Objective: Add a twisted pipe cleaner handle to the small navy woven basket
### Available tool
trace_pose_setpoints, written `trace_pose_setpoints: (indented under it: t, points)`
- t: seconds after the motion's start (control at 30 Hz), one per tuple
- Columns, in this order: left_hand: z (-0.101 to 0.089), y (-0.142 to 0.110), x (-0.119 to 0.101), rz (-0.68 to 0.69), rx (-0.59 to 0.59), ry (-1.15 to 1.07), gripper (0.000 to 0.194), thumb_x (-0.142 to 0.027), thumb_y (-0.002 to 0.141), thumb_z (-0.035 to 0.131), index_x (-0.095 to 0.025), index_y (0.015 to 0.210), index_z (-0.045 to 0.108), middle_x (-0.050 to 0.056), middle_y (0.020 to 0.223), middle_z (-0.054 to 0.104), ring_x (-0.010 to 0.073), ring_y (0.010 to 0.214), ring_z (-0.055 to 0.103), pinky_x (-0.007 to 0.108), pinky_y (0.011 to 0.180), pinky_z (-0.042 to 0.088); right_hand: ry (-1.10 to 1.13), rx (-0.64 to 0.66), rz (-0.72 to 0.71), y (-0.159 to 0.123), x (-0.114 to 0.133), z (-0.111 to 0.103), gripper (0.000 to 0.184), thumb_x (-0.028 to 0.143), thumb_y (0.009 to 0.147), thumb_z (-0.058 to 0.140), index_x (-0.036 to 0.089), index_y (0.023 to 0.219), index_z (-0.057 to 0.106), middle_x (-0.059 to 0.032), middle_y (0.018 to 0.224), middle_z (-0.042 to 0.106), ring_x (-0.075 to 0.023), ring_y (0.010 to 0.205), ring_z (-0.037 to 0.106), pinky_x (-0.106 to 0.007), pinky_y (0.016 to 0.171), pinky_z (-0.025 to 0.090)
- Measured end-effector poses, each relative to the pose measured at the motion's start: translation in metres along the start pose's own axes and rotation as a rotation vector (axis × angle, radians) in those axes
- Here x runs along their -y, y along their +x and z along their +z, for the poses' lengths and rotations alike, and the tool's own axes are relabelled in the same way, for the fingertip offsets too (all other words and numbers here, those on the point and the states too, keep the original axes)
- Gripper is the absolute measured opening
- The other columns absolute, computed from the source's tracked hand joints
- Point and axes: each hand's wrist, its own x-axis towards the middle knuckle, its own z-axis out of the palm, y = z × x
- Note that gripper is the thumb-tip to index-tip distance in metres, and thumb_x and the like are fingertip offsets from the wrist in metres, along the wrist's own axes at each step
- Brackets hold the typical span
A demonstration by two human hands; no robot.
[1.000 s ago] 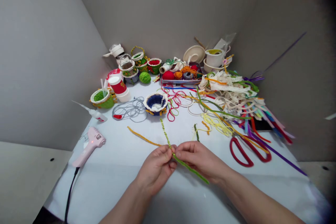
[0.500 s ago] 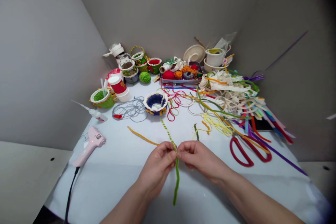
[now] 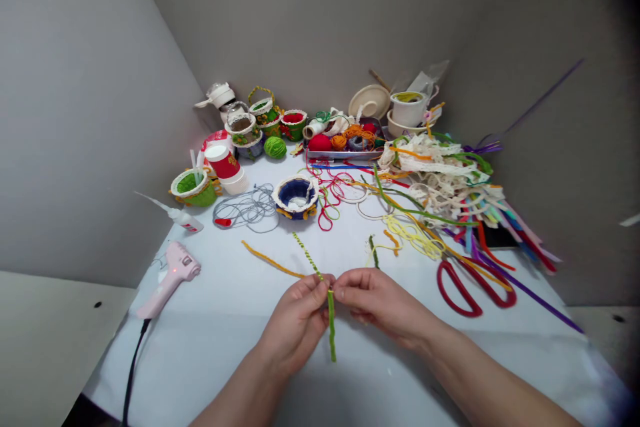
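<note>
My left hand [image 3: 300,313] is closed in a pinch around a green pipe cleaner [image 3: 332,333]. Its far part slants up and left, wrapped in yellow stripes; the plain green end hangs below the fingers. Close against it, my right hand [image 3: 377,293] is pinched too, at the spot where the yellow winding stops. A thin yellow yarn [image 3: 373,252] runs behind this hand and seems to pass into its fingers, which hide most of it. An orange pipe cleaner [image 3: 270,259] lies left of the hands, one end reaching behind the left hand. Beyond stands a blue basket [image 3: 296,210] with a white rim.
A pink glue gun [image 3: 170,280] and a glue bottle [image 3: 185,219] lie at left. Red-handled scissors [image 3: 457,310] are at right, by a heap of lace and ribbons [image 3: 430,167]. Small baskets [image 3: 295,127], a yarn tray [image 3: 345,155] and grey string [image 3: 250,207] stand or lie farther back.
The striped part of the pipe cleaner has swung left, and its green tail looks shorter below the fingers. Both hands have shifted slightly left and a small gap shows between them.
</note>
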Motion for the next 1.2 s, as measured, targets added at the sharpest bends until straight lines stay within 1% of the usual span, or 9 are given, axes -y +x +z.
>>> trace_pose_setpoints:
  t: [0.17, 0.3, 0.47, 0.63, 0.8, 0.9, 1.03, 1.13, 1.2]
  points:
    - [0.0005, -0.0003, -0.0008, -0.014, 0.023, 0.011, 0.016, -0.027, 0.079, 0.07, -0.013, 0.083, 0.067, 0.003, 0.078, 0.057, 0.0099, 0.069, 0.048, 0.023, 0.065, 0.035, -0.036, -0.013, -0.014, -0.0002, 0.0002, -0.0001, 0.034, 0.045, 0.066, 0.075, 0.012, 0.07, 0.066, 0.0034, 0.054, 0.052, -0.0043, 0.045, 0.032, -0.021, 0.043, 0.02]
    - [0.0016, -0.0004, -0.0015, -0.009, 0.03, 0.014, 0.016, -0.027, 0.076, 0.072, -0.012, 0.081, 0.067, 0.004, 0.082, 0.058, 0.0113, 0.073, 0.049, 0.024, 0.067, 0.036, -0.052, 0.013, -0.005, -0.0001, -0.0002, 0.0, 0.034, 0.045, 0.068, 0.074, 0.013, 0.065, 0.064, 0.006, 0.048, 0.043, -0.004, 0.044, 0.027, -0.022, 0.042, 0.017]
    - [0.0013, -0.0004, -0.0009, -0.006, 0.062, 0.017, 0.014, -0.026, 0.078, 0.07, -0.012, 0.08, 0.066, 0.004, 0.08, 0.056, 0.0109, 0.071, 0.048, 0.025, 0.068, 0.036, 0.052, 0.075, 0.022, 0.0007, -0.003, 0.0009, 0.029, 0.038, 0.067, 0.074, 0.014, 0.061, 0.059, 0.0081, 0.044, 0.038, -0.004, 0.043, 0.025, -0.022, 0.042, 0.016]
    - [0.0026, -0.0006, -0.0005, 0.06, -0.018, 0.108, 0.018, -0.028, 0.08, 0.068, -0.013, 0.09, 0.066, 0.004, 0.083, 0.057, 0.011, 0.074, 0.048, 0.024, 0.067, 0.035, -0.02, -0.022, -0.006, 0.0012, -0.0043, 0.0012, 0.023, 0.035, 0.068, 0.07, 0.014, 0.064, 0.06, 0.0052, 0.049, 0.048, -0.0048, 0.043, 0.029, -0.022, 0.043, 0.017]
    - [0.0036, -0.0017, -0.0019, 0.074, -0.05, 0.239, 0.02, -0.024, 0.071, 0.077, -0.013, 0.085, 0.067, 0.002, 0.078, 0.057, 0.0092, 0.07, 0.045, 0.023, 0.064, 0.032, -0.21, -0.073, -0.096, 0.0006, -0.0069, -0.0016, 0.017, 0.03, 0.073, 0.066, 0.014, 0.067, 0.064, 0.0044, 0.054, 0.049, -0.0058, 0.048, 0.032, -0.022, 0.046, 0.021]
    - [0.0014, 0.0001, -0.0013, 0.06, -0.055, 0.162, 0.019, -0.023, 0.069, 0.078, -0.013, 0.082, 0.068, 0.003, 0.084, 0.058, 0.0087, 0.07, 0.047, 0.023, 0.064, 0.034, -0.235, -0.028, -0.108, 0.0001, -0.0076, -0.0033, 0.021, 0.034, 0.076, 0.066, 0.014, 0.072, 0.066, 0.003, 0.06, 0.052, -0.0062, 0.051, 0.035, -0.021, 0.048, 0.024]
    - [-0.0017, 0.0033, 0.0006, 0.032, -0.08, 0.006, 0.017, -0.022, 0.069, 0.078, -0.011, 0.076, 0.067, 0.004, 0.09, 0.06, 0.0066, 0.066, 0.047, 0.022, 0.064, 0.036, -0.137, 0.005, -0.069, 0.0, -0.0073, -0.004, 0.029, 0.042, 0.075, 0.068, 0.013, 0.075, 0.066, 0.0043, 0.057, 0.049, -0.0059, 0.049, 0.031, -0.021, 0.046, 0.022]
    - [-0.0022, 0.0037, 0.0015, 0.039, -0.1, -0.049, 0.016, -0.02, 0.069, 0.078, -0.011, 0.074, 0.066, 0.004, 0.094, 0.06, 0.0056, 0.065, 0.047, 0.022, 0.063, 0.037, -0.108, 0.015, -0.055, 0.0003, -0.0077, -0.0028, 0.028, 0.041, 0.072, 0.071, 0.013, 0.077, 0.067, 0.004, 0.059, 0.052, -0.0054, 0.049, 0.031, -0.021, 0.047, 0.022]
    - [-0.0017, 0.0034, 0.002, 0.049, -0.113, -0.066, 0.016, -0.018, 0.069, 0.078, -0.012, 0.076, 0.066, 0.004, 0.093, 0.06, 0.0066, 0.067, 0.05, 0.022, 0.065, 0.038, -0.128, 0.011, -0.078, 0.0009, -0.0088, -0.0015, 0.026, 0.038, 0.071, 0.073, 0.013, 0.079, 0.067, 0.0029, 0.063, 0.056, -0.006, 0.053, 0.037, -0.021, 0.051, 0.026]
